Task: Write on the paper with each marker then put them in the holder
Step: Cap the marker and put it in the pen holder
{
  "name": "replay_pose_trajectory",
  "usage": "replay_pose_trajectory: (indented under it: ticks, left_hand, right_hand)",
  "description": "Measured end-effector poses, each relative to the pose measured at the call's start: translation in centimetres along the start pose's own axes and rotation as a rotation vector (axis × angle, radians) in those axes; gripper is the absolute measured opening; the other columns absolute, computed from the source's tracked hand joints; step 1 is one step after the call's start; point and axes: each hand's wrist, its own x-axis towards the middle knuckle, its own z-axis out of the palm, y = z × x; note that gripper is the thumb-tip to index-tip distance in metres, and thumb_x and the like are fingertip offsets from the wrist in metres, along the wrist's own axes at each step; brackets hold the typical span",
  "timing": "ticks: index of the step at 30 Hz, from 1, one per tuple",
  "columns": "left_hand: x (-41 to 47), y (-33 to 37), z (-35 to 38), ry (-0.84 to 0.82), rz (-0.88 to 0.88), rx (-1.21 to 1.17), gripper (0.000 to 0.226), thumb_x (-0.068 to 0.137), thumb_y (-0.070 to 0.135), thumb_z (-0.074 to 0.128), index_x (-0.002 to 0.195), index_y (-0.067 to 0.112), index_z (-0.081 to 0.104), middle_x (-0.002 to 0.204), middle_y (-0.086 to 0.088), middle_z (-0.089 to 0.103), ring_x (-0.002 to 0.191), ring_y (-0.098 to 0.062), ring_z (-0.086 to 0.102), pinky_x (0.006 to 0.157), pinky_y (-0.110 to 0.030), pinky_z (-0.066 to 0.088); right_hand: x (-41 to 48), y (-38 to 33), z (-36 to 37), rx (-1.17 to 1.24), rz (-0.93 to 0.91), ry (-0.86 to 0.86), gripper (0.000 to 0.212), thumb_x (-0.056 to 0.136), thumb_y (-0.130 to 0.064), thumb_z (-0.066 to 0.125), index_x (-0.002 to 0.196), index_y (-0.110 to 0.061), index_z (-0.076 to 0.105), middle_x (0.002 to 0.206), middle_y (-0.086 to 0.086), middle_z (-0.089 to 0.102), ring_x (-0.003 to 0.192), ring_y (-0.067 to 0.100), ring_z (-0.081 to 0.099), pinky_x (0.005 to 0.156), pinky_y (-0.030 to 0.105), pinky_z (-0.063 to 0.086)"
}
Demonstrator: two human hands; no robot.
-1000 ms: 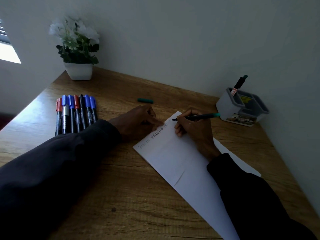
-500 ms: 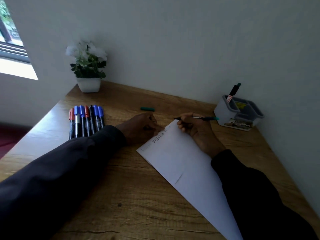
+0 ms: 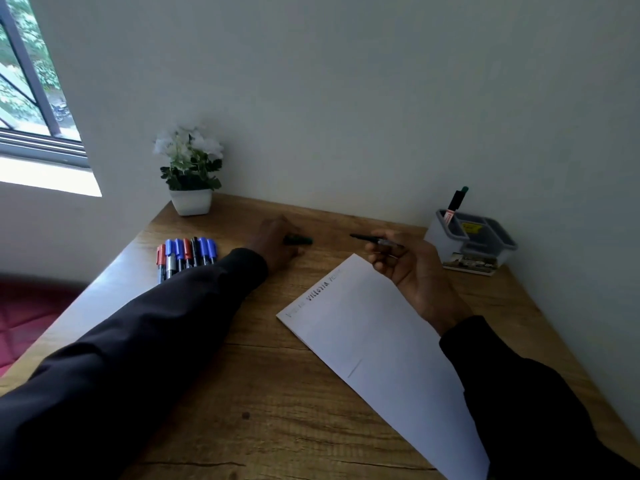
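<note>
Near edge: table [image 3: 277,427], matte wood-grain top with dark crack-like lines. Both forearms are in dark fabric sleeves.

Paper [image 3: 381,341]: white flat sheet, lying skewed right of centre. Its near end runs out of view and the right sleeve [image 3: 536,393] hides its right edge. There's handwriting along the far-left edge, one dark word between fainter ones.

Right hand [image 3: 412,268] hovers over the paper's far corner, palm towards us. Its fingers are curled round a marker [image 3: 375,240]: slim dark barrel, roughly level, bare tip pointing left, off the paper.

Left hand [image 3: 277,247] is down on the table left of that corner, knuckles up, fingers bent onto the cap [image 3: 301,240]. The cap is a short green cylinder, right end sticking out. It's blurred, so we can't tell grip from touch.

Left of it is a spare markers row [image 3: 188,252], barrels touching, with red, blue and black caps pointing far. The left sleeve [image 3: 156,341] covers their near ends.

Far right, by the wall: holder [image 3: 485,254], a grey-white plastic box with rounded compartments. One pen [image 3: 456,202] stands tilted in the left compartment.

Far left corner: plant [image 3: 190,174], white flowers in a white squarish pot.
</note>
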Motion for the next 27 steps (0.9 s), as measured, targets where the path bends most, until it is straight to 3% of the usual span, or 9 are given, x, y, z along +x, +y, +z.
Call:
replay_pose_trajectory:
  ticks: [2,6,9,16,20,27]
  left_hand:
    - [0.0,0.2,0.0,0.025,-0.013,-0.031,0.028,0.08,0.015,0.076,0.107,0.014,0.071,0.107,-0.002,0.06,0.099,-0.019,0.057,0.083,-0.029,0.048]
    - [-0.5,0.2,-0.2,0.017,-0.025,-0.088,0.018,0.081,0.014,0.075,0.099,0.013,0.072,0.097,0.0,0.064,0.092,-0.017,0.063,0.072,-0.02,0.045]
    - [-1.6,-0.1,-0.6,-0.028,-0.02,-0.077,0.012,0.088,0.015,0.067,0.099,0.015,0.071,0.103,-0.001,0.063,0.095,-0.016,0.061,0.08,-0.027,0.051]
    - [-6.1,2.0,-2.2,0.033,0.048,-0.296,0.012,0.093,0.009,0.058,0.099,0.014,0.067,0.091,0.004,0.066,0.085,-0.007,0.063,0.071,-0.023,0.05]
    - [-7.9,3.2,-3.8,0.098,0.105,-0.336,0.017,0.092,0.012,0.061,0.106,0.016,0.07,0.084,0.013,0.064,0.073,0.009,0.059,0.06,-0.01,0.044]
    - [-9.4,4.8,-6.0,0.156,0.197,-0.368,0.017,0.091,0.012,0.063,0.104,0.02,0.071,0.079,0.019,0.062,0.072,0.011,0.059,0.059,-0.007,0.043]
  right_hand:
    - [-0.4,-0.3,-0.6,0.023,0.007,-0.027,0.029,0.097,-0.015,0.053,0.109,0.005,0.071,0.095,0.023,0.074,0.072,0.023,0.07,0.063,0.025,0.058]
    - [-1.4,-0.3,-1.4,-0.155,-0.101,0.07,0.022,0.096,-0.01,0.062,0.109,0.005,0.071,0.096,0.027,0.075,0.072,0.027,0.073,0.062,0.026,0.059]
    - [-2.5,0.0,-1.9,-0.298,-0.208,0.112,0.017,0.093,-0.009,0.068,0.105,0.003,0.072,0.093,0.025,0.075,0.075,0.03,0.074,0.064,0.028,0.06]
    - [-5.6,0.2,-1.1,-0.413,-0.214,-0.057,0.017,0.095,-0.002,0.064,0.109,-0.002,0.073,0.097,0.018,0.078,0.081,0.036,0.075,0.068,0.033,0.062]
    - [-6.4,0.1,0.6,-0.59,-0.339,-0.039,0.014,0.094,-0.001,0.066,0.107,-0.004,0.073,0.091,0.009,0.08,0.074,0.031,0.076,0.06,0.03,0.061]
    - [-6.7,-0.8,1.8,-0.708,-0.485,-0.012,0.014,0.094,-0.003,0.068,0.106,-0.005,0.075,0.09,0.006,0.079,0.069,0.022,0.076,0.056,0.03,0.061]
